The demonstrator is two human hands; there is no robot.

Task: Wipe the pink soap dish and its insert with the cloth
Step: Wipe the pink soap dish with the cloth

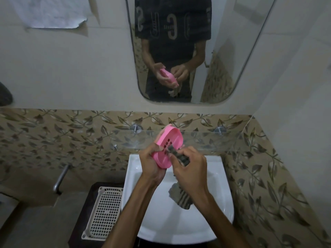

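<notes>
My left hand (152, 164) grips the pink oval soap dish (174, 140) by its lower edge and holds it tilted above the sink, its inner face toward me. The perforated pink insert (166, 144) with its dark holes sits inside the dish. My right hand (189, 167) is closed on a grey striped cloth (179, 156) and presses it against the dish's lower right part. The cloth's loose end hangs below my right wrist over the basin.
A white sink (179, 226) lies under my hands. A glass shelf (206, 138) on metal mounts runs along the leaf-patterned tile wall. A white perforated basket (105, 212) rests at lower left, near a metal handle (60, 178). The mirror (188, 51) above reflects my hands.
</notes>
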